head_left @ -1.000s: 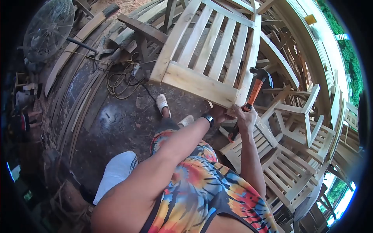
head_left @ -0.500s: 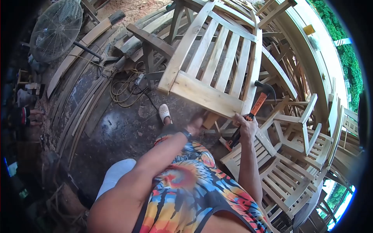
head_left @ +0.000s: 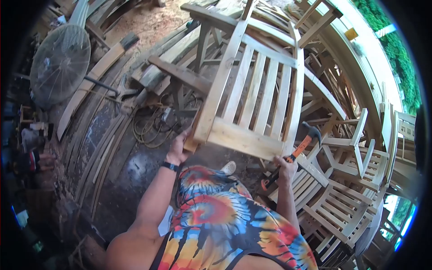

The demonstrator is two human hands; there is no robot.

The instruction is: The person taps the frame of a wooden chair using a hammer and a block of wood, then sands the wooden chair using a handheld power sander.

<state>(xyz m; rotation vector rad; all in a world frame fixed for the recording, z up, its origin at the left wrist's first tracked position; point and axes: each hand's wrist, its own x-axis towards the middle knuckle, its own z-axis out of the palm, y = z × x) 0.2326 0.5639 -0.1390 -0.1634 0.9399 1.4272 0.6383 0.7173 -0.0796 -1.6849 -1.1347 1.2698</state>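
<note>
A slatted wooden chair back point(head_left: 245, 138) lies in front of me, its wide rail nearest my body. My left hand point(head_left: 178, 150), with a dark band on its wrist, is closed around a short wooden block point(head_left: 191, 144) at the outer side of the left post. At the near right corner my right hand point(head_left: 286, 170) grips a hammer point(head_left: 302, 146) by its orange and black handle. The dark claw head points up and away, beside the right post. Part of the block is hidden behind my fingers and the post.
Wooden trestles point(head_left: 182, 76) stand beyond the chair back. Slatted chair parts point(head_left: 337, 209) are stacked at right, by long boards point(head_left: 373, 90). A round fan point(head_left: 60, 65) stands at far left near curved planks point(head_left: 90, 94). A coiled cable point(head_left: 148, 130) lies on the floor.
My left hand has moved with the wooden block from below the near rail to the left post. My right hand still holds the hammer. The view has shifted slightly.
</note>
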